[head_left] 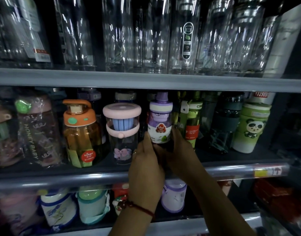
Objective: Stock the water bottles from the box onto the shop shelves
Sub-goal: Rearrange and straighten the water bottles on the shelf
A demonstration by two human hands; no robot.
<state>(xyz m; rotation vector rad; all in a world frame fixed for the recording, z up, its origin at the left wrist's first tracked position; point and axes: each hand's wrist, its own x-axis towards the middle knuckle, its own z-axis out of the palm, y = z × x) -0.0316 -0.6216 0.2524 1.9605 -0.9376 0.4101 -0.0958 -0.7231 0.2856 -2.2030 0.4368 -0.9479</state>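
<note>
A purple and white water bottle [160,120] with a red tritan sticker stands upright on the middle shelf [78,178]. My left hand [144,160] and my right hand [178,150] both hold its lower part, one on each side. It sits between a pink-lidded clear bottle [121,132] on its left and a green bottle [191,123] on its right. The bottle's base is hidden behind my hands.
The same shelf also carries an orange bottle [81,133], a "Honey Baby" bottle [37,132], a dark bottle [224,126] and a green panda cup [252,126]. Clear glass bottles [187,40] fill the top shelf. Small cups [173,195] stand on the bottom shelf.
</note>
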